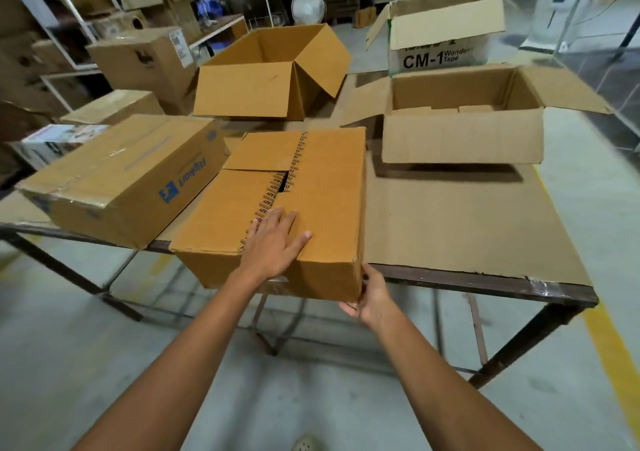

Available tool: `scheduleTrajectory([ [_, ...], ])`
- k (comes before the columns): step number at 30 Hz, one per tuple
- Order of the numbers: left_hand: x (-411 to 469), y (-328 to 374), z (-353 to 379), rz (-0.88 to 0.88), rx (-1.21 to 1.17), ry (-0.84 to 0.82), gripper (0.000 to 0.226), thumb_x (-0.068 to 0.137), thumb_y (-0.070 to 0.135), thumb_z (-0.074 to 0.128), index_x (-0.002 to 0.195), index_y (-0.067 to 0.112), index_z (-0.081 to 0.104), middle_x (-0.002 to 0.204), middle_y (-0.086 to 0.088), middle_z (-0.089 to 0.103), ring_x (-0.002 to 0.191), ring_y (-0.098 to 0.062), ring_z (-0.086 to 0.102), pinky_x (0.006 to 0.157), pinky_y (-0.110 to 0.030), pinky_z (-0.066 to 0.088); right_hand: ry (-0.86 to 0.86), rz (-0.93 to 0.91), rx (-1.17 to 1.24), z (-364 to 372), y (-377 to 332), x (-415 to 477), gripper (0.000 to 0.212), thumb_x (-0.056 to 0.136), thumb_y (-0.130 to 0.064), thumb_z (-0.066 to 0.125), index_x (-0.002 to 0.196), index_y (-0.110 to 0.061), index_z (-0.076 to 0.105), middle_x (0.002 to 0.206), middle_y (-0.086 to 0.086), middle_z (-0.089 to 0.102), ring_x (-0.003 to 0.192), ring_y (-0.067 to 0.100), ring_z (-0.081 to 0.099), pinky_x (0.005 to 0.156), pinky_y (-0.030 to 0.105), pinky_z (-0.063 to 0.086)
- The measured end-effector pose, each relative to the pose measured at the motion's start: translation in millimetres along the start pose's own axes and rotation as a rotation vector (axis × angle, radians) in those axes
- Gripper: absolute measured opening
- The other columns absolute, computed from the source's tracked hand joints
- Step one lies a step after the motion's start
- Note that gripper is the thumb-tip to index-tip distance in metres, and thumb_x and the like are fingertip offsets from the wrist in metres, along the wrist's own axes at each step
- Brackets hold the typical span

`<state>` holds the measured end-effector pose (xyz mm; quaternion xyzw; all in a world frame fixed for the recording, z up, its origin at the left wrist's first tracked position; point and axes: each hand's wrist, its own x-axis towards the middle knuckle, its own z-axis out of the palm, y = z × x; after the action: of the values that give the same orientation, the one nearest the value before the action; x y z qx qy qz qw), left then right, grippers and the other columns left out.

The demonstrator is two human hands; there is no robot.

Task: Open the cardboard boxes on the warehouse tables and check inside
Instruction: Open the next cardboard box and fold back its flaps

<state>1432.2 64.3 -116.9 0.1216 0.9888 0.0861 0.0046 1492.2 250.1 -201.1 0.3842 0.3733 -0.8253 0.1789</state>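
**Warehouse table with several boxes, both hands on the nearest one**

Warehouse shelving stacked with cartons fills the background, with a white fan (308,6) standing behind a dark metal-framed table (485,281). A cardboard sheet (450,222) covers the tabletop, and its front right edge is ragged.

At the front middle sits a closed box (322,173), its near end jutting out past the table's front edge. Printed tape (277,187) runs along the top seam, and a small dark gap shows partway along it. What is inside cannot be seen.

The left hand (277,243) lies flat on the lid near the front, fingers straight and spread, holding nothing. The right hand (372,298) cups the box's bottom right front corner, thumb on the side and fingers curled beneath.

Just to the left, touching or almost touching it, lies a closed blue-printed box (128,177), whose near corner also overhangs the edge. To the right, the sheet is bare up to the front edge.

Farther back on the right stands a shallow open box (464,139) with flaps spread wide; smaller cardboard pieces (474,108) show inside. Behind it stands a white box (440,52) with its flaps up and its contents hidden. A deep open box (249,90) sits at the back centre, its inside mostly out of view.
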Motion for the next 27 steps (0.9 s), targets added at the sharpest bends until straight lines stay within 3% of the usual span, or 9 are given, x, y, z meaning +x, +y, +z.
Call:
scheduleTrajectory([
  [5, 9, 0, -15, -0.025, -0.062, 0.013, 0.069, 0.099, 0.066, 0.027, 0.155, 0.026, 0.031, 0.163, -0.004, 0.026, 0.15, -0.024, 0.021, 0.121, -0.048, 0.016, -0.022, -0.035, -0.02, 5, -7, -4, 0.055, 0.092, -0.064, 0.051, 0.12, -0.018, 0.063, 0.108, 0.011, 0.072, 0.101, 0.026, 0.066, 0.07, 0.034, 0.05],
  [9, 20, -13, -39, -0.039, -0.233, 0.063, 0.077, 0.094, 0.073, 0.025, 0.154, 0.024, 0.035, 0.159, -0.003, 0.034, 0.144, -0.025, 0.033, 0.117, -0.049, 0.026, -0.097, -0.118, 0.008, 29, -28, -15, 0.057, 0.086, -0.068, 0.056, 0.119, -0.022, 0.065, 0.11, 0.012, 0.073, 0.107, 0.028, 0.066, 0.088, 0.042, 0.053],
  [12, 34, -27, -61, -0.067, -0.458, 0.09, 0.071, 0.097, 0.069, 0.03, 0.153, 0.026, 0.037, 0.159, -0.002, 0.035, 0.145, -0.024, 0.032, 0.118, -0.052, 0.026, -0.217, -0.236, 0.05, 57, -57, -35, 0.044, 0.093, -0.058, 0.054, 0.119, -0.024, 0.066, 0.112, 0.017, 0.073, 0.11, 0.035, 0.066, 0.097, 0.057, 0.051],
  [15, 44, -38, -78, -0.032, -0.717, 0.143, 0.072, 0.095, 0.073, 0.03, 0.151, 0.028, 0.042, 0.156, 0.001, 0.041, 0.145, -0.02, 0.033, 0.119, -0.05, 0.025, -0.317, -0.375, 0.045, 90, -88, -64, 0.035, 0.1, -0.045, 0.05, 0.124, -0.026, 0.065, 0.115, 0.015, 0.073, 0.113, 0.033, 0.065, 0.101, 0.06, 0.047],
  [18, 52, -42, -96, -0.033, -0.977, 0.229, 0.056, 0.103, 0.058, 0.027, 0.147, 0.029, 0.047, 0.144, 0.006, 0.051, 0.134, -0.014, 0.045, 0.109, -0.035, 0.034, -0.286, -0.554, -0.098, 120, -117, -89, 0.03, 0.099, -0.041, 0.051, 0.12, -0.027, 0.067, 0.114, 0.008, 0.073, 0.113, 0.028, 0.064, 0.096, 0.055, 0.05],
  [20, 53, -39, -102, -0.073, -1.123, 0.225, 0.051, 0.105, 0.057, 0.025, 0.144, 0.033, 0.047, 0.135, 0.011, 0.053, 0.131, -0.013, 0.046, 0.102, -0.033, 0.036, -0.234, -0.682, -0.251, 139, -136, -106, 0.025, 0.099, -0.039, 0.052, 0.114, -0.028, 0.068, 0.113, 0.004, 0.072, 0.111, 0.023, 0.062, 0.092, 0.051, 0.049],
  [22, 53, -36, -100, -0.134, -1.223, 0.158, 0.044, 0.105, 0.057, 0.024, 0.135, 0.036, 0.048, 0.13, 0.007, 0.057, 0.128, -0.017, 0.05, 0.1, -0.038, 0.041, -0.189, -0.774, -0.387, 156, -149, -116, 0.02, 0.097, -0.035, 0.054, 0.107, -0.027, 0.07, 0.109, 0.001, 0.073, 0.106, 0.019, 0.063, 0.092, 0.047, 0.049],
  [24, 51, -35, -95, -0.187, -1.339, 0.075, 0.038, 0.102, 0.062, 0.023, 0.124, 0.044, 0.048, 0.133, -0.003, 0.06, 0.124, -0.023, 0.054, 0.105, -0.051, 0.043, -0.145, -0.824, -0.489, 169, -154, -117, 0.026, 0.093, -0.038, 0.058, 0.113, -0.024, 0.068, 0.11, 0.001, 0.074, 0.104, 0.018, 0.066, 0.091, 0.043, 0.051],
  [27, 56, -44, -105, -0.248, -1.494, 0.021, 0.058, 0.095, 0.074, 0.027, 0.118, 0.033, 0.061, 0.121, -0.011, 0.068, 0.113, -0.028, 0.062, 0.1, -0.052, 0.048, -0.091, -0.85, -0.568, 179, -151, -110, 0.045, 0.086, -0.049, 0.06, 0.124, -0.024, 0.059, 0.113, -0.001, 0.072, 0.106, 0.018, 0.066, 0.083, 0.04, 0.052],
])
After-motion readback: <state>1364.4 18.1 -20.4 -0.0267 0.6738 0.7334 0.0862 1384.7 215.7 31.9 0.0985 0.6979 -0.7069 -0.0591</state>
